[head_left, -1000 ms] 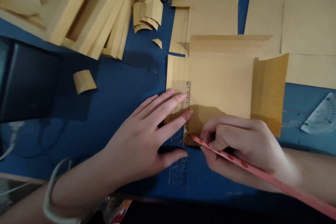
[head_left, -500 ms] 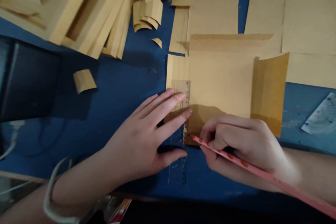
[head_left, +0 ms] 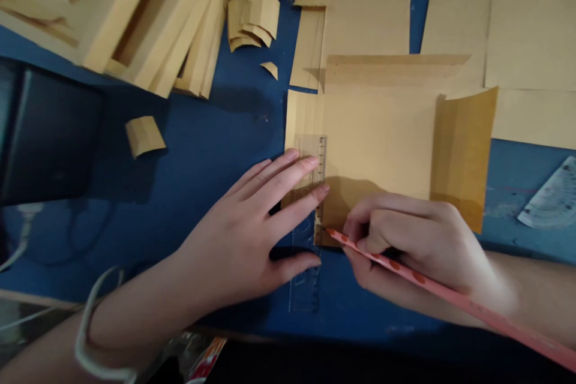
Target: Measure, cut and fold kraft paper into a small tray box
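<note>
My left hand (head_left: 252, 222) lies with its fingers spread over a clear plastic ruler (head_left: 308, 144), pressing it onto a sheet of brown kraft paper (head_left: 382, 132). The ruler runs along the left fold of the sheet, and its lower end sticks out past the paper. A pink pencil with red spots (head_left: 418, 279) is pinched in my right hand (head_left: 418, 240). Its tip meets the paper at the ruler's right edge, near the sheet's bottom left corner. The sheet's right flap (head_left: 463, 162) stands partly folded up.
Folded brown paper pieces (head_left: 254, 15) and box-like kraft forms (head_left: 148, 18) fill the upper left. A clear protractor (head_left: 549, 195) lies at the right. More brown sheets (head_left: 526, 24) cover the back. At the left stands a dark device (head_left: 49, 132) with a white cable (head_left: 24, 237).
Both hands, the ruler and the pencil keep almost the same place. The whole view has shifted very slightly.
</note>
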{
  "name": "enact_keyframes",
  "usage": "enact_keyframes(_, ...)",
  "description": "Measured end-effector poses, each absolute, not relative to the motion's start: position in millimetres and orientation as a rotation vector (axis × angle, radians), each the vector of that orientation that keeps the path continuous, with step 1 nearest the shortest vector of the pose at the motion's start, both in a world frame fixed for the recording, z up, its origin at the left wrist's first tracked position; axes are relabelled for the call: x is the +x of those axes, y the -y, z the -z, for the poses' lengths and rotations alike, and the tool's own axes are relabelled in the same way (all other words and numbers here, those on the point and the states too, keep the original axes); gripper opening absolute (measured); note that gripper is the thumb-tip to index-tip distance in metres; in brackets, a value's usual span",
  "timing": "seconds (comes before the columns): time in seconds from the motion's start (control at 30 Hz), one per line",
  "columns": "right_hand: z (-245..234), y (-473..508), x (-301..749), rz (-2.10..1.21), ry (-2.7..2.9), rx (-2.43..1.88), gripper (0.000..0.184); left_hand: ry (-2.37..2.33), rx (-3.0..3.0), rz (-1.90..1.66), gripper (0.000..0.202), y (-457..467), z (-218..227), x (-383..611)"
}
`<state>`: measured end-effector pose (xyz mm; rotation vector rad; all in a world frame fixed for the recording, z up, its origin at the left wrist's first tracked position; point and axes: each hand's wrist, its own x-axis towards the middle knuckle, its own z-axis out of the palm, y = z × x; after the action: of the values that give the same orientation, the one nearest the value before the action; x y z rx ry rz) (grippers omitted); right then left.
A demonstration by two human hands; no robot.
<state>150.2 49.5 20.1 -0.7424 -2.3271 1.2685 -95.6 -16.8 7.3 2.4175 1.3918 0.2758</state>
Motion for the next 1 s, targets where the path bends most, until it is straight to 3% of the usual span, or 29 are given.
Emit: enact_keyframes(1.0, -20.3, -50.8, 148.3, -1.191, 2.341, -0.751, 0.026, -1.420, 2.410, -0.233, 0.064, 16.1, -11.4, -94.0)
